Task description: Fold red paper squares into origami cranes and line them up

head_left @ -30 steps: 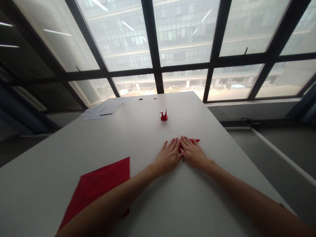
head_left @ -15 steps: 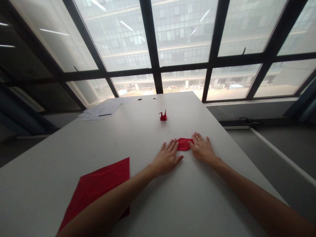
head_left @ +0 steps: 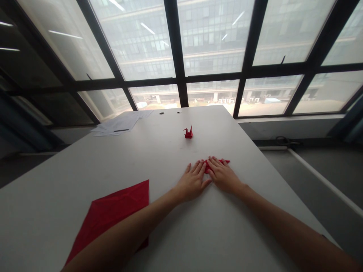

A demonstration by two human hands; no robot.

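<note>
Red folded paper (head_left: 226,162) flat under right hand (head_left: 224,176), left hand (head_left: 193,182) touching beside, both w/ fingers spread; origami crane (head_left: 188,132) beyond them.

An office-like room is indicated by a long white table (head_left: 170,151) set against a wall of tall dark-framed windows (head_left: 210,37), by a stack of papers (head_left: 119,124) at its far end, and by a many-storeyed building (head_left: 141,49) seen through the glass.

Folded red paper (head_left: 226,162): small, pressed flat on white table (head_left: 159,158), right of middle. Mostly covered by your right hand (head_left: 224,176). Pointed corner shows past your fingers; thin sliver shows beside your left hand (head_left: 193,183).
</note>
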